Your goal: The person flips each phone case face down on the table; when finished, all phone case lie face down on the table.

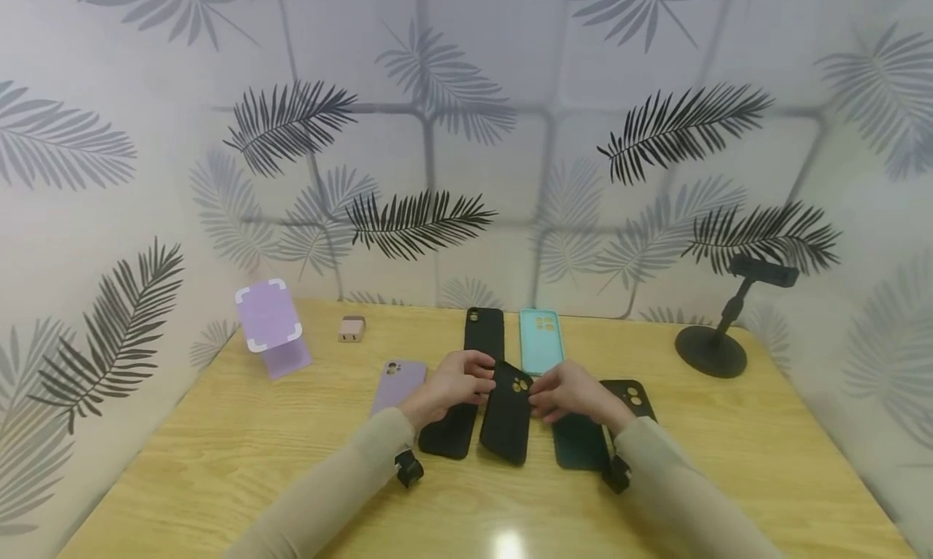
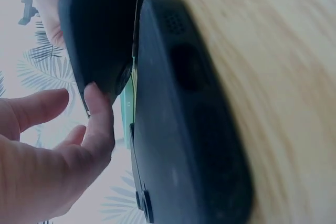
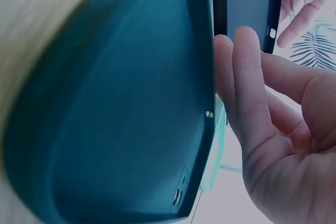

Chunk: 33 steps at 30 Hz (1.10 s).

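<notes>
A black phone case [image 1: 508,413] is tilted up between my two hands, its camera cut-outs towards the wall. My left hand [image 1: 459,385] has its fingertips at the left edge; the left wrist view shows a bent finger [image 2: 100,114] on the case's corner. At the opposite edge, my right hand [image 1: 572,393] holds the case with fingertips and thumb. In the right wrist view its long fingers [image 3: 249,82] hide part of that edge. Another black case [image 2: 173,108] lies below my left hand, and a dark teal case [image 1: 581,443] below my right.
A purple case [image 1: 397,381] lies at the left. Further back are a black case [image 1: 484,336] and a turquoise case [image 1: 541,344]; another black case [image 1: 634,397] is at the right. A purple stand [image 1: 270,320], a small charger block [image 1: 352,329] and a black phone holder [image 1: 712,350] stand near the patterned wall.
</notes>
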Each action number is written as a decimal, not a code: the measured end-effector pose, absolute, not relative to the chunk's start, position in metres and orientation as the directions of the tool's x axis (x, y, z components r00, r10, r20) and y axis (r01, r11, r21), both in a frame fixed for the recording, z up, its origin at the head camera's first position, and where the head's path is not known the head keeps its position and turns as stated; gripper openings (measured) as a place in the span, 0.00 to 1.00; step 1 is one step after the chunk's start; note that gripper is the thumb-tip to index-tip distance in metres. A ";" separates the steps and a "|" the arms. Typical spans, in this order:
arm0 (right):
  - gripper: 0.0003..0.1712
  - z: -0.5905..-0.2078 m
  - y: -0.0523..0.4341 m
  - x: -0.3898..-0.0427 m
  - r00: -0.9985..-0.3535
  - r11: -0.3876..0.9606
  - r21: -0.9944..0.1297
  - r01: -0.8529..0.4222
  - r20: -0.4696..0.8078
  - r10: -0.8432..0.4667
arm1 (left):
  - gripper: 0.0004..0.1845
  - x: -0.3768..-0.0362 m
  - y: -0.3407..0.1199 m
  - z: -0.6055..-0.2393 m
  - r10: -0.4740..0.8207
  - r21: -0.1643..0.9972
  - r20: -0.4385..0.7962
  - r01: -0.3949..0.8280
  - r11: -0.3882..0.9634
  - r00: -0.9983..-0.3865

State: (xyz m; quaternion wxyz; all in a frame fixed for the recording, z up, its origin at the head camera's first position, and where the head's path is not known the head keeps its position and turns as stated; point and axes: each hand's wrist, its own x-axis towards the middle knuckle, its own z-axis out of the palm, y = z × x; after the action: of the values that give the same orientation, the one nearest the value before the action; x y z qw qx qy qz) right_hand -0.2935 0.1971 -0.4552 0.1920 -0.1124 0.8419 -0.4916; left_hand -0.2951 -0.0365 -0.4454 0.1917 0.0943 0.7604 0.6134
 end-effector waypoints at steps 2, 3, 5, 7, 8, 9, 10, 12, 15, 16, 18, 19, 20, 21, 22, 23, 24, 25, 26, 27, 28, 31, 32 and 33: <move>0.16 -0.455 0.196 -0.293 -0.894 0.479 -0.878 -0.002 -0.213 -0.393 | 0.22 -0.297 -0.037 -0.446 0.377 0.970 -0.185 -0.108 0.216 -0.908; 0.17 -0.455 0.195 -0.292 -0.890 0.471 -0.882 0.000 -0.215 -0.401 | 0.23 -0.297 -0.038 -0.446 0.378 0.971 -0.191 -0.116 0.211 -0.906; 0.18 -0.456 0.194 -0.291 -0.884 0.453 -0.892 0.005 -0.216 -0.415 | 0.25 -0.297 -0.038 -0.446 0.382 0.971 -0.201 -0.130 0.202 -0.902; 0.19 -0.458 0.193 -0.290 -0.877 0.428 -0.904 0.017 -0.220 -0.428 | 0.27 -0.297 -0.038 -0.446 0.389 0.971 -0.205 -0.138 0.193 -0.898; 0.20 -0.458 0.193 -0.289 -0.871 0.414 -0.910 0.022 -0.220 -0.439 | 0.28 -0.297 -0.039 -0.446 0.392 0.972 -0.203 -0.137 0.190 -0.897; 0.20 -0.458 0.193 -0.289 -0.864 0.398 -0.917 0.029 -0.223 -0.451 | 0.29 -0.297 -0.039 -0.446 0.392 0.973 -0.203 -0.139 0.185 -0.897; 0.21 -0.458 0.193 -0.288 -0.857 0.380 -0.924 0.038 -0.226 -0.463 | 0.29 -0.297 -0.038 -0.446 0.394 0.974 -0.197 -0.135 0.182 -0.898; 0.22 -0.458 0.193 -0.288 -0.839 0.347 -0.936 0.064 -0.239 -0.490 | 0.29 -0.296 -0.038 -0.445 0.395 0.976 -0.190 -0.127 0.179 -0.899; 0.25 -0.459 0.194 -0.287 -0.814 0.304 -0.947 0.104 -0.257 -0.521 | 0.28 -0.296 -0.036 -0.445 0.400 0.978 -0.179 -0.120 0.170 -0.899; 0.26 -0.459 0.194 -0.287 -0.809 0.294 -0.949 0.117 -0.262 -0.526 | 0.28 -0.295 -0.035 -0.445 0.403 0.979 -0.179 -0.121 0.165 -0.898; 0.28 -0.459 0.193 -0.288 -0.805 0.277 -0.951 0.137 -0.270 -0.529 | 0.27 -0.294 -0.034 -0.445 0.407 0.979 -0.184 -0.132 0.154 -0.895; 0.28 -0.459 0.193 -0.287 -0.805 0.270 -0.952 0.143 -0.271 -0.528 | 0.27 -0.293 -0.034 -0.445 0.412 0.980 -0.184 -0.135 0.146 -0.892; 0.28 -0.459 0.192 -0.287 -0.807 0.265 -0.953 0.148 -0.271 -0.525 | 0.27 -0.293 -0.033 -0.445 0.415 0.980 -0.188 -0.141 0.141 -0.890; 0.29 -0.459 0.192 -0.287 -0.809 0.260 -0.954 0.150 -0.270 -0.523 | 0.26 -0.292 -0.032 -0.445 0.419 0.980 -0.187 -0.142 0.136 -0.888; 0.29 -0.459 0.191 -0.287 -0.810 0.256 -0.954 0.153 -0.270 -0.521 | 0.26 -0.292 -0.032 -0.445 0.424 0.980 -0.191 -0.149 0.131 -0.885; 0.29 -0.460 0.190 -0.287 -0.811 0.252 -0.955 0.153 -0.268 -0.521 | 0.26 -0.292 -0.031 -0.445 0.430 0.980 -0.193 -0.155 0.123 -0.882; 0.30 -0.460 0.190 -0.287 -0.813 0.248 -0.957 0.153 -0.265 -0.519 | 0.25 -0.291 -0.030 -0.446 0.439 0.980 -0.194 -0.159 0.116 -0.878; 0.31 -0.460 0.189 -0.286 -0.816 0.245 -0.957 0.154 -0.264 -0.515 | 0.25 -0.291 -0.029 -0.446 0.447 0.980 -0.196 -0.161 0.115 -0.873; 0.32 -0.460 0.188 -0.286 -0.819 0.242 -0.958 0.154 -0.261 -0.512 | 0.25 -0.291 -0.029 -0.447 0.457 0.980 -0.199 -0.164 0.115 -0.867; 0.34 -0.460 0.187 -0.286 -0.821 0.238 -0.959 0.153 -0.257 -0.510 | 0.25 -0.290 -0.028 -0.447 0.467 0.979 -0.201 -0.165 0.117 -0.861; 0.35 -0.460 0.186 -0.287 -0.824 0.238 -0.960 0.150 -0.255 -0.507 | 0.25 -0.290 -0.027 -0.448 0.476 0.979 -0.204 -0.167 0.121 -0.855; 0.37 -0.461 0.185 -0.287 -0.839 0.240 -0.959 0.149 -0.251 -0.482 | 0.25 -0.289 -0.025 -0.448 0.494 0.976 -0.210 -0.151 0.157 -0.844; 0.37 -0.461 0.185 -0.287 -0.844 0.244 -0.959 0.144 -0.248 -0.476 | 0.25 -0.290 -0.025 -0.449 0.496 0.975 -0.210 -0.141 0.174 -0.843; 0.36 -0.461 0.185 -0.287 -0.851 0.246 -0.959 0.144 -0.247 -0.464 | 0.25 -0.290 -0.025 -0.448 0.497 0.973 -0.211 -0.130 0.193 -0.842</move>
State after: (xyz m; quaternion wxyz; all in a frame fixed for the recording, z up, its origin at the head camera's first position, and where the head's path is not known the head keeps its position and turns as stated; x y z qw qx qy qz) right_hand -0.2872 0.1849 -0.4608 0.2515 -0.1069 0.7480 -0.6048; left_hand -0.2897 -0.0249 -0.4485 0.2517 0.1254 0.7300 0.6229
